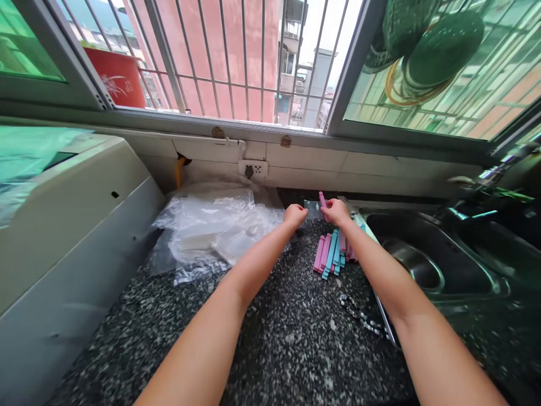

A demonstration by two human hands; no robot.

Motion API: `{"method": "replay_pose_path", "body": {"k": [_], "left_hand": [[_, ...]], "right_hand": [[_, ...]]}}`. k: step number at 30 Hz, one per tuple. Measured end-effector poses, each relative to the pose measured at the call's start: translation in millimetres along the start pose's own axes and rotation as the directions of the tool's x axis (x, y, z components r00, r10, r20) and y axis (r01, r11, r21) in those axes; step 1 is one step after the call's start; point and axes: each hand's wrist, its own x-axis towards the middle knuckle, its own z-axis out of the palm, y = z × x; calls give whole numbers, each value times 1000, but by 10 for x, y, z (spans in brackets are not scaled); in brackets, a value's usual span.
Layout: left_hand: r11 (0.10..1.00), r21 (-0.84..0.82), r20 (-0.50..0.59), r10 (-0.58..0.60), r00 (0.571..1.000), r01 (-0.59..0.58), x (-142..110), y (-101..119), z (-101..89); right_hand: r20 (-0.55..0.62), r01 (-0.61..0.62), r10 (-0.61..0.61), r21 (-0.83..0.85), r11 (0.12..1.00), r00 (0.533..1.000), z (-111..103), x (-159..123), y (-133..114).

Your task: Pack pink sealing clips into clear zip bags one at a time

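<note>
My left hand point(295, 215) pinches one edge of a small clear plastic bag point(313, 210) above the back of the counter. On the bag's other side, my right hand point(337, 212) grips a pink bag-sealing clip point(322, 199), which stands nearly upright between thumb and fingers. Whether the clip is fastened on the bag is too small to tell. Just below my right hand lies a pile of pink and blue sealing clips point(331, 254), partly hidden by my forearm. A heap of clear plastic bags point(211, 220) spreads out to the left of my left hand.
A beaded string point(361, 317) lies on the speckled counter point(287, 338) by the sink point(469, 254), which holds a metal bowl point(416, 265). A large pale appliance point(76, 225) stands at left. A wall socket point(253, 168) with a plug sits below the barred window.
</note>
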Motion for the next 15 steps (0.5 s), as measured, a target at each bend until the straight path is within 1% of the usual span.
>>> {"method": "replay_pose_path", "body": {"k": [4, 7, 10, 15], "left_hand": [[995, 93, 31, -38, 999, 35, 188, 36, 140], [986, 158, 45, -62, 997, 54, 286, 85, 212], [973, 219, 50, -82, 995, 69, 353, 120, 270], [952, 297, 54, -90, 994, 70, 390, 108, 345]], "right_hand": [[14, -47, 48, -67, 997, 999, 113, 240, 101], [8, -86, 87, -104, 991, 996, 190, 366, 151], [11, -111, 113, -129, 985, 993, 247, 425, 184], [36, -130, 137, -154, 979, 990, 319, 427, 199]]}}
